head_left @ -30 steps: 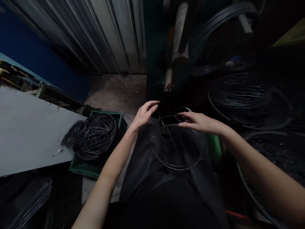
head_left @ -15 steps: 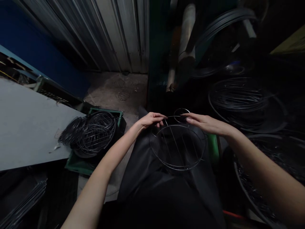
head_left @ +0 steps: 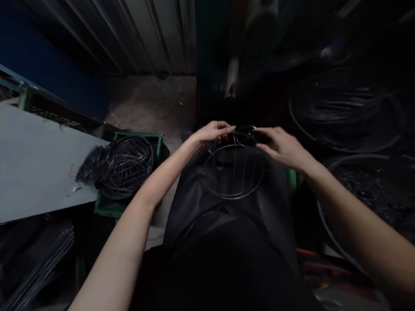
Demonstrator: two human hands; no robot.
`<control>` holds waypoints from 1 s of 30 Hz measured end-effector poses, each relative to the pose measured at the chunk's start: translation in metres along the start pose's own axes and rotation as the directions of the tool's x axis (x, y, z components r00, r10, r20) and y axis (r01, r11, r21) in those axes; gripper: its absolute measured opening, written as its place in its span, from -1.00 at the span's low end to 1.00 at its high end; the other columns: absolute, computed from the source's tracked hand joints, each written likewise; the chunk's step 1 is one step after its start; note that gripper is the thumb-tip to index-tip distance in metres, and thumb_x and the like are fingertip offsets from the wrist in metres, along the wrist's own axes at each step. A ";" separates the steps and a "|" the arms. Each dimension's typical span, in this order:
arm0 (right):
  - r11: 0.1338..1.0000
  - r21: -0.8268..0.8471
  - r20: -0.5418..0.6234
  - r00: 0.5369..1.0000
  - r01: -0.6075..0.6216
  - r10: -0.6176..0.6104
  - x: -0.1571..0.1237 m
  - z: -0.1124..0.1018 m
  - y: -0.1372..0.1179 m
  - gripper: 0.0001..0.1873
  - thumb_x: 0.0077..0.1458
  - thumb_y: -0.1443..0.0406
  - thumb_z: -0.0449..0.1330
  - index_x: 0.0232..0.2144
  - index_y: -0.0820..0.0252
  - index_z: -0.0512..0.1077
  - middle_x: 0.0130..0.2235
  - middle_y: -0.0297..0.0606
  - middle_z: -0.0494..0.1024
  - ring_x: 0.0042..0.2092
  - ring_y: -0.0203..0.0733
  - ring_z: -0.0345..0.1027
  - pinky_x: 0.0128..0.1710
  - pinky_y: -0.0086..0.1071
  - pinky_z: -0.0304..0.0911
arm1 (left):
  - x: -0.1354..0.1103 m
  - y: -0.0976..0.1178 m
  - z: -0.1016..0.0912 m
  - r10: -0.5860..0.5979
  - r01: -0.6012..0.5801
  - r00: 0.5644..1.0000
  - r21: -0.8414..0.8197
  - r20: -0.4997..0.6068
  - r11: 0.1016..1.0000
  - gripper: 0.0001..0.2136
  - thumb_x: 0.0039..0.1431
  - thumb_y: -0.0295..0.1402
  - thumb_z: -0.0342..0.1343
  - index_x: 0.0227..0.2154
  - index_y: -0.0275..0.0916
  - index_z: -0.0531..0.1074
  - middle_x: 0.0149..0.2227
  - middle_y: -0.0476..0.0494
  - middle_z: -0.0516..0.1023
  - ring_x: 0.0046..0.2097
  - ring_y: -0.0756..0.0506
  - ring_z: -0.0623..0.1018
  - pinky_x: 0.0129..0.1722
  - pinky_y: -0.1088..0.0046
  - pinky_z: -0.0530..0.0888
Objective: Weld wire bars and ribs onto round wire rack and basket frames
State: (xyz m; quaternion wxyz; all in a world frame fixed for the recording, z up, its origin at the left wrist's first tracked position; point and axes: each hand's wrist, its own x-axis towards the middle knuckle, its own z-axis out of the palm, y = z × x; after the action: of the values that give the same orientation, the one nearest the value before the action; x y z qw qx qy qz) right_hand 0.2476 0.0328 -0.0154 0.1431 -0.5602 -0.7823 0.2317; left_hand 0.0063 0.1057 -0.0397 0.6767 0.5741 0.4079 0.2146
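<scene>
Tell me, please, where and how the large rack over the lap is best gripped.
Probably the near rim of the wire rack, pinched from the body side: this thin, curved edge lies clear of the left hand and right hand, both beyond it.

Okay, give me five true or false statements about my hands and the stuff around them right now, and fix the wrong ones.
1. The small wire ring is between the left hand and the right hand. True.
2. The right hand's thumb is pressed against its fingertips. False: they are spread apart.
3. Tangled wire is heaped at the green crate. True.
4. The green crate is right of both hands. False: it is left of them.
5. The metal wall is ribbed. True.
</scene>
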 end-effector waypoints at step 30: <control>0.989 -0.074 0.129 0.985 0.125 -0.115 0.016 0.016 -0.024 -0.69 0.15 0.11 0.03 -0.25 0.07 0.51 -0.30 -0.18 0.56 -0.23 -0.03 0.31 -0.25 -0.19 0.11 | -0.018 0.006 0.003 -0.157 0.155 0.978 -0.023 -0.137 0.988 -0.37 -0.26 -0.25 0.41 -0.09 -0.34 0.31 -0.59 0.13 0.32 -0.55 0.09 0.32 -0.51 0.53 0.21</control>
State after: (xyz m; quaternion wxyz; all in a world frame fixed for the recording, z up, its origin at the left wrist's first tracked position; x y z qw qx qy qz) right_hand 0.2152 0.0386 -0.0170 0.0846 -0.5018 -0.8309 0.2250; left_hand -0.0008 0.0916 -0.0281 0.6650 0.5201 0.4963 0.2024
